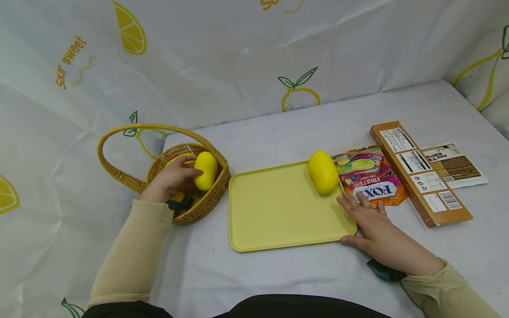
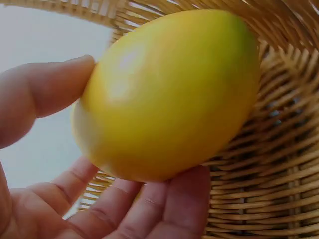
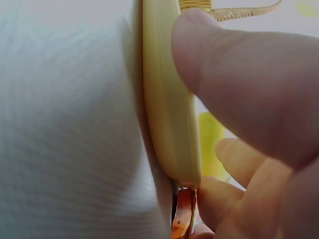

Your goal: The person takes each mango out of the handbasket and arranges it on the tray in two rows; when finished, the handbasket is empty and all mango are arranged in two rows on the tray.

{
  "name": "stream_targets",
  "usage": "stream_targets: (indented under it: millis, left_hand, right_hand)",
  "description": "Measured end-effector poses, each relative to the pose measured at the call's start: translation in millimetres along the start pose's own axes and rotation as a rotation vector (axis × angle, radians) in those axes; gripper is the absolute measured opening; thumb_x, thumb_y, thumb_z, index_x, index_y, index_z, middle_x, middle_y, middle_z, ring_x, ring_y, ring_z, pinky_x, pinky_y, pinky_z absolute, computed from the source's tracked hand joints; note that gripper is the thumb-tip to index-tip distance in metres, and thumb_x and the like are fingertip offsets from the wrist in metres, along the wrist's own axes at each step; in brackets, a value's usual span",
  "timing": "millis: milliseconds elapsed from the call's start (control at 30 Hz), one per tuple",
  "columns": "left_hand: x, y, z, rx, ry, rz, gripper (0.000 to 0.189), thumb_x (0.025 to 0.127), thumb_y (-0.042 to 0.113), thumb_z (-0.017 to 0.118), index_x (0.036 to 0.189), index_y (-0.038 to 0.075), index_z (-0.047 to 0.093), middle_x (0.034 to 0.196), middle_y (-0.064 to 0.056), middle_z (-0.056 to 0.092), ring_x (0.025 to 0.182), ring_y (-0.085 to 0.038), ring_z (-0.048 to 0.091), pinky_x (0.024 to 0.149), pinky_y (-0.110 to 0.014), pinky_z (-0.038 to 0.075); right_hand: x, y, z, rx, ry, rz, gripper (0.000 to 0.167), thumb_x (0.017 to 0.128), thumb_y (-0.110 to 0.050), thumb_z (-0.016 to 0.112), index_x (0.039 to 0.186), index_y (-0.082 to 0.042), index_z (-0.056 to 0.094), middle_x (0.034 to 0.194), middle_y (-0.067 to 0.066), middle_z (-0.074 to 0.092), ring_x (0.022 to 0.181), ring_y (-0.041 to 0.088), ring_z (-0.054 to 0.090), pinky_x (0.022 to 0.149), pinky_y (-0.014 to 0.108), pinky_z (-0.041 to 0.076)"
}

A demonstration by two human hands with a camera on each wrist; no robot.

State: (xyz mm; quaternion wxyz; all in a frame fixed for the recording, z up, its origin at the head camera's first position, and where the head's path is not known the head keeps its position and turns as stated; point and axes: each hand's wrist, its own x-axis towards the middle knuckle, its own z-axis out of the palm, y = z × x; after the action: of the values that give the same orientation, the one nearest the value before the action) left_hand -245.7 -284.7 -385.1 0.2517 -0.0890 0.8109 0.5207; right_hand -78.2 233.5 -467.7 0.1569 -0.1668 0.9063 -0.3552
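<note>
Mango (image 1: pixel 207 171) gripped by left hand (image 1: pixel 172 177) at basket (image 1: pixel 212 198), left of tray (image 1: pixel 278 207); right hand (image 1: pixel 381 236), fingers extended, touches tray's edge. Seemingly mid-transfer; next move likely needs steady hold.

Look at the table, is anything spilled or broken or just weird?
Nothing looks spilled or broken. Slightly odd: the candy bag has its printing upside down from the head camera's side, and the brown box lies at a slant to the yellow tray.
</note>
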Motion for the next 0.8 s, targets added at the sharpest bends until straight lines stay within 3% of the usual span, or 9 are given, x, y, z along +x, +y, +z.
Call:
stream_targets:
  millis: [233, 400, 600, 800]
  left_hand:
    - [-21.9, 8.6, -5.1, -0.018, 0.071, 0.1, 0.077, 0.109, 0.017, 0.069, 0.173, 0.011, 0.027, 0.163, -0.021, 0.045, 0.118, -0.021, 0.066, 0.094, -0.033, 0.06]
    - [-37.9, 10.2, -5.9, -0.038, 0.135, 0.151, 0.079, 0.108, 0.016, 0.07, 0.173, 0.013, 0.027, 0.159, -0.015, 0.045, 0.115, -0.018, 0.065, 0.089, -0.027, 0.061]
    - [-61.5, 12.9, 4.8, -0.111, 0.221, 0.187, 0.079, 0.108, 0.016, 0.071, 0.174, 0.019, 0.027, 0.157, -0.007, 0.042, 0.124, -0.02, 0.057, 0.09, -0.025, 0.058]
    - [-87.2, 11.8, 21.3, -0.237, 0.277, 0.278, 0.074, 0.105, 0.009, 0.073, 0.167, 0.021, 0.035, 0.147, 0.002, 0.048, 0.125, -0.021, 0.057, 0.092, -0.026, 0.059]
  right_hand:
    - [1.4, 0, 0, -0.01, -0.007, 0.009, 0.099, 0.099, -0.039, 0.082, 0.174, -0.004, 0.028, 0.182, 0.027, 0.015, 0.167, 0.057, -0.005, 0.123, 0.079, -0.022]
    - [1.3, 1, 0, -0.013, -0.008, 0.006, 0.1, 0.098, -0.039, 0.082, 0.174, -0.003, 0.028, 0.182, 0.028, 0.015, 0.167, 0.057, -0.005, 0.123, 0.078, -0.022]
    - [1.0, 0, -1, -0.008, -0.007, 0.002, 0.099, 0.099, -0.038, 0.082, 0.174, -0.003, 0.028, 0.182, 0.027, 0.014, 0.167, 0.057, -0.005, 0.123, 0.078, -0.022]
    - [1.0, 0, -1, -0.008, -0.009, 0.006, 0.099, 0.098, -0.038, 0.082, 0.174, -0.003, 0.028, 0.182, 0.028, 0.014, 0.167, 0.058, -0.005, 0.122, 0.078, -0.023]
